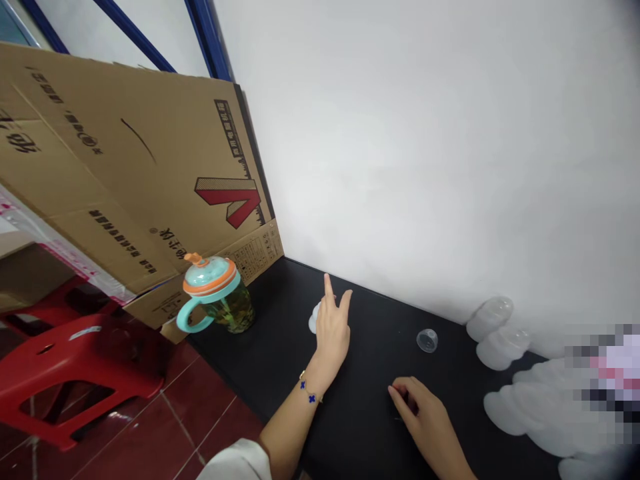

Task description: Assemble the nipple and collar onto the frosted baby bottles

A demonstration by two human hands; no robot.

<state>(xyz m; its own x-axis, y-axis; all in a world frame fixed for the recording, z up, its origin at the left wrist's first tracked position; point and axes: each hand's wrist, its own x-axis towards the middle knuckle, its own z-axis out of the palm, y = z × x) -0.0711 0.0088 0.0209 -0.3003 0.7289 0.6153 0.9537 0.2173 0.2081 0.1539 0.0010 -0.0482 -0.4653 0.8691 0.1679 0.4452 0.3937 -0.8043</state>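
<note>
My left hand [332, 328] is over the black tabletop with the index finger stretched forward and the thumb apart. Its other fingers are mostly hidden. A small white rounded object [313, 319] shows just left of it, partly covered by the hand; whether they touch I cannot tell. My right hand [424, 417] rests low over the table, fingers curled and thumb close to them, with nothing visible in it. Beyond the right hand a small clear plastic cup-like cap [427, 341] lies on the black table [370, 373], apart from both hands.
A teal-lidded mug [220, 300] of dark liquid stands at the table's left end. Behind it leans a large cardboard box [165, 153]. Several frosted plastic domes [540, 400] are piled on the right. A white wall [425, 147] borders the back; a red stool [85, 360] stands left.
</note>
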